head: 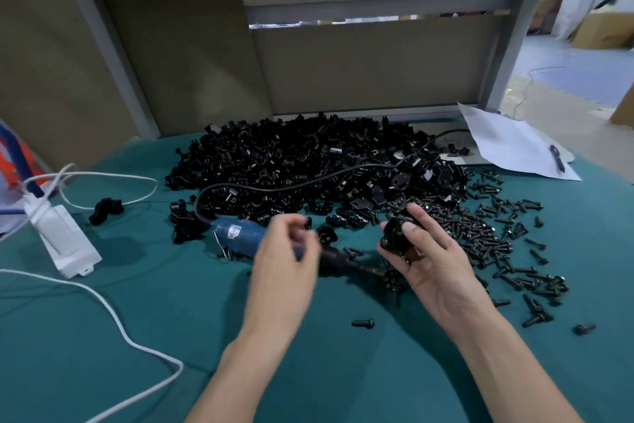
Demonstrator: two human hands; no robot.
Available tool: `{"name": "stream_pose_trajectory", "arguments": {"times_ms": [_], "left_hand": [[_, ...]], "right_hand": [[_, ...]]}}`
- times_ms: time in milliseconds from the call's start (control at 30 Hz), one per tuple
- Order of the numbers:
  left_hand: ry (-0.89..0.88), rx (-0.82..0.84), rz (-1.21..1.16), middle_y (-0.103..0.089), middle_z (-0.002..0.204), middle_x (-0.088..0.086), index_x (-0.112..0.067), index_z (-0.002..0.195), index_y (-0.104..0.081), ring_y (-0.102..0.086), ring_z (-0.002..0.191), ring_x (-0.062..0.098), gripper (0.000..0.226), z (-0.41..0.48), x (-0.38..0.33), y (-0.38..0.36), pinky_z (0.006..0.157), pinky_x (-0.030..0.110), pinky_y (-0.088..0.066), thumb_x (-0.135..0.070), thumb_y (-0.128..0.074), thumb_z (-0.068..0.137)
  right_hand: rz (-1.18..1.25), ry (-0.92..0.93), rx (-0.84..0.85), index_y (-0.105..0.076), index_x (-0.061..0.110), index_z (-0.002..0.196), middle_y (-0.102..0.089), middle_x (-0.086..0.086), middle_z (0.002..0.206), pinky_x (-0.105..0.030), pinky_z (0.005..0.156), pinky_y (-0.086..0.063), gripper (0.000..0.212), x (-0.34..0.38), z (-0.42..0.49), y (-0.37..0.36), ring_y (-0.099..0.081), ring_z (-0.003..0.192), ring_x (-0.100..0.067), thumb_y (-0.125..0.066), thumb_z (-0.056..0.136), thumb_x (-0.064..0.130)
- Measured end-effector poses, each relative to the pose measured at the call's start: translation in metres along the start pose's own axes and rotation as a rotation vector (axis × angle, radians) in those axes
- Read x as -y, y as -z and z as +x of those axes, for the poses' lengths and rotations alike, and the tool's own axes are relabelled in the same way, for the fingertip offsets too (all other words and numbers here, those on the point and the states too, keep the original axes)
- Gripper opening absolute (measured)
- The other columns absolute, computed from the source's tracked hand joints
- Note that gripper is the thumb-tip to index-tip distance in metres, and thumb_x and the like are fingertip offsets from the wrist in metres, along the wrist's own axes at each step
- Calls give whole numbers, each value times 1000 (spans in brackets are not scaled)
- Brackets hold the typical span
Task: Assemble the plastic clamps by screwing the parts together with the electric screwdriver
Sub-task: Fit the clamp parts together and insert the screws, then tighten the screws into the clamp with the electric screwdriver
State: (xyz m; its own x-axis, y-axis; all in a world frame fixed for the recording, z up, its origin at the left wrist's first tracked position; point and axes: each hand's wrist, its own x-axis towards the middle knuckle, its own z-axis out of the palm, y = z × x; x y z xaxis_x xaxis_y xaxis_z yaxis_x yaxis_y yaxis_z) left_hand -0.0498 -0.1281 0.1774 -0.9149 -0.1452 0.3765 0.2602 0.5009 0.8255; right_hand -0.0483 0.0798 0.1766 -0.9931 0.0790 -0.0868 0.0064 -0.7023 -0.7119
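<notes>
Clamp parts (302, 162), all black, lie heaped at the far middle of your green-covered table (137, 337). Screws (494, 227) are scattered to the right of the heap.

Your right hand (422, 251) sits at the near edge of those screws. Its thumb and fingers are curled round a black clamp (398, 235), held up at the fingertips.

Your left hand (284, 251) is blurred. Its fingers are curled in over the palm, and it cannot be told whether they pinch anything small. It hangs over the screwdriver (236, 234), which lies on its side on the cloth, blue body to the left and dark nose pointing right, toward the spot under your right hand. Whether the hand touches it cannot be made out.

The screwdriver's black cord (308, 182) loops back from its rear and runs across the heap. One loose screw (362, 323) lies alone on the cloth between your forearms.

At the left sit a white power strip (65, 240) and a white cable (113, 313) that snakes toward you, with a single black part (104, 210) near them. A sheet of paper (507, 141) with a pen (556, 158) on it lies at the far right.
</notes>
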Motion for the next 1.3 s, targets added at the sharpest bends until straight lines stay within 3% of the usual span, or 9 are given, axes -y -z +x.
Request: {"name": "stream_pose_trajectory", "arguments": {"times_ms": [67,200,333,567,667,833,1033,1167,1300], "left_hand": [[97,-111,237,-65,96,-11,-30,104,-51,-64,96,20,13,9,13,24,78,38,-50,-42,-49,99],[394,69,648,-67,109,18,-7,110,-60,-60,101,39,66,27,24,45,83,42,-47,-65,-31,99],[495,164,708,-64,114,13,-9,119,-64,-56,97,32,80,48,13,36,79,38,-42,-75,-25,95],[620,241,698,-62,114,9,-9,123,-58,-64,98,30,75,65,7,13,87,39,-53,-74,-45,89],[679,288,536,-75,80,7,-13,99,-62,-70,73,25,56,71,6,13,81,36,-59,-68,-51,90],[773,258,200,-72,94,16,1,118,-57,-59,51,23,52,76,6,1,49,25,-50,-43,-65,91],[468,176,-526,-74,97,10,-13,105,-62,-70,90,22,21,70,-11,0,72,34,-59,-27,-70,91],[405,205,-1212,-70,83,6,-9,106,-58,-73,80,22,22,91,-51,-9,73,36,-60,-16,-72,90],[334,173,-1295,-61,71,-1,-14,95,-57,-62,62,13,16,105,-69,-36,64,31,-57,-17,-72,93]], "right_hand": [[83,-14,-13,-65,4,126,-74,-24,116,-41,78,-65,50,5,-2,0,-74,109,-32,-74,78,7],[212,-35,-42,-57,6,128,-73,-29,114,-40,81,-64,45,8,-5,-2,-73,109,-38,-71,85,12],[253,-75,-22,-51,7,132,-71,-28,121,-40,84,-63,36,8,-8,0,-72,110,-40,-62,99,13],[258,-65,-64,-64,4,125,-74,-26,114,-42,70,-65,47,9,-6,0,-77,96,-35,-73,78,6],[222,-54,-46,-68,4,117,-75,-23,102,-42,71,-65,38,6,-2,-2,-76,87,-32,-71,79,0],[169,-19,-37,-68,5,114,-73,-21,100,-41,75,-64,37,3,2,0,-73,85,-29,-74,77,0],[146,-4,-60,-65,6,119,-74,-26,114,-41,77,-64,42,4,5,5,-76,100,-36,-73,77,4],[180,9,-102,-69,7,113,-76,-23,107,-39,73,-64,36,8,7,5,-77,88,-32,-73,78,3],[180,43,-128,-71,8,110,-76,-20,101,-39,67,-64,36,10,12,7,-77,81,-28,-73,74,4]]}}
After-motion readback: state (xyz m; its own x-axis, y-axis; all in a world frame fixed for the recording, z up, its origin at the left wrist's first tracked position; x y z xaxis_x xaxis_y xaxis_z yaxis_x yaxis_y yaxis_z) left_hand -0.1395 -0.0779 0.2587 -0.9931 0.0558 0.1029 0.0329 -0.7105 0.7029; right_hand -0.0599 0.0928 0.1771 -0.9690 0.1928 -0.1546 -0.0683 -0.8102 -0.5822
